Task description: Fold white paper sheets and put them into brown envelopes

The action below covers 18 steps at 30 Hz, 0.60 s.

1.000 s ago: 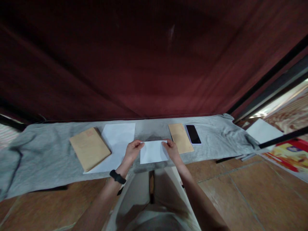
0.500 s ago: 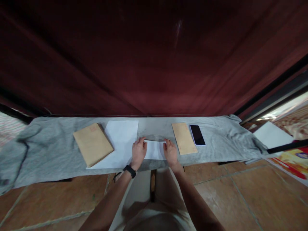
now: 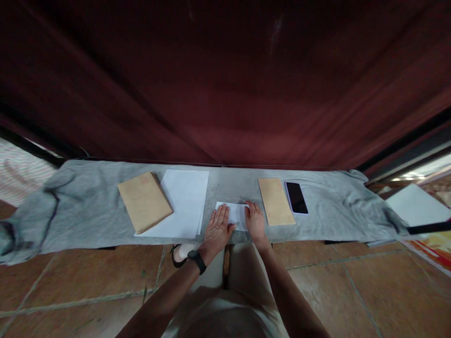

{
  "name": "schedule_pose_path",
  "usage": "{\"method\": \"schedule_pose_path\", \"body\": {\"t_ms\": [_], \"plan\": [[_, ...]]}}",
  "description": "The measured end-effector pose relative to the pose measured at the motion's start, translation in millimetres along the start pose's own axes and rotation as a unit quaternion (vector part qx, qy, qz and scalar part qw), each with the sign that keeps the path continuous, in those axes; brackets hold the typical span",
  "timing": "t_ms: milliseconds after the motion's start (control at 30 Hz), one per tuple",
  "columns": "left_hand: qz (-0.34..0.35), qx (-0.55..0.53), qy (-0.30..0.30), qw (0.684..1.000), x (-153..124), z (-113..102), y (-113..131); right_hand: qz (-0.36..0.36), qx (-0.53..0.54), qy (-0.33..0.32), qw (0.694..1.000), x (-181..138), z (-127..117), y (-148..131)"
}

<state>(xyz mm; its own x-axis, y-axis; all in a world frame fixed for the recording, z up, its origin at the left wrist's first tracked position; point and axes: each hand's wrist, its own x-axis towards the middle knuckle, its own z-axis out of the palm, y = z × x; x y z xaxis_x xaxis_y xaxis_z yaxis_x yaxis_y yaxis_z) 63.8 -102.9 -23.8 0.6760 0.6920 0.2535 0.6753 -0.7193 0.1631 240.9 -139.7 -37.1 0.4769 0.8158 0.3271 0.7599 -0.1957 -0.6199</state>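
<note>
A folded sheet of white paper (image 3: 237,215) lies on the grey cloth in front of me. My left hand (image 3: 218,227), a dark watch on its wrist, rests flat over the left part of the sheet with the fingers stretched out. At the sheet's right end, my right hand (image 3: 255,220) has its fingers curled about the edge, the fingertips near the far corner. To the right lies a single brown envelope (image 3: 276,201). Left of my hands, a stack of brown envelopes (image 3: 145,202) partly covers some larger white sheets (image 3: 185,202).
Grey cloth (image 3: 331,206) covers the long narrow surface. A phone (image 3: 296,198) with a dark screen lies right of the single envelope. A dark red curtain-like sheet (image 3: 225,94) rises behind the far edge. Tiled floor (image 3: 317,291) shows below.
My left hand has moved from the paper's left edge to lie flat on top of it. My right hand stays at the right end. The whole view has shifted slightly.
</note>
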Motion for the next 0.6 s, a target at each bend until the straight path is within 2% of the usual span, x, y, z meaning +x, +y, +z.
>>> {"method": "schedule_pose_path", "body": {"t_ms": [133, 233, 300, 433, 600], "plan": [[-0.015, 0.009, 0.008, 1.0, -8.9, -0.7, -7.8, 0.014, 0.03, 0.0, 0.999, 1.7, -0.2, 1.1], [-0.011, 0.009, 0.004, 1.0, -11.2, -1.2, -7.4, 0.053, 0.1, -0.001, 0.994, 3.3, -2.5, 3.4], [-0.015, 0.011, -0.004, 1.0, -10.6, -2.4, -5.3, 0.1, 0.176, -0.013, 0.979, 3.5, -5.4, 5.5], [-0.019, 0.017, -0.02, 0.999, -7.8, -7.2, -2.0, 0.168, 0.328, -0.079, 0.926, 1.1, -12.7, 7.6], [0.017, 0.018, -0.03, 0.999, -4.2, -17.6, -1.2, 0.18, 0.369, -0.103, 0.906, -2.7, -21.5, 1.0]]}}
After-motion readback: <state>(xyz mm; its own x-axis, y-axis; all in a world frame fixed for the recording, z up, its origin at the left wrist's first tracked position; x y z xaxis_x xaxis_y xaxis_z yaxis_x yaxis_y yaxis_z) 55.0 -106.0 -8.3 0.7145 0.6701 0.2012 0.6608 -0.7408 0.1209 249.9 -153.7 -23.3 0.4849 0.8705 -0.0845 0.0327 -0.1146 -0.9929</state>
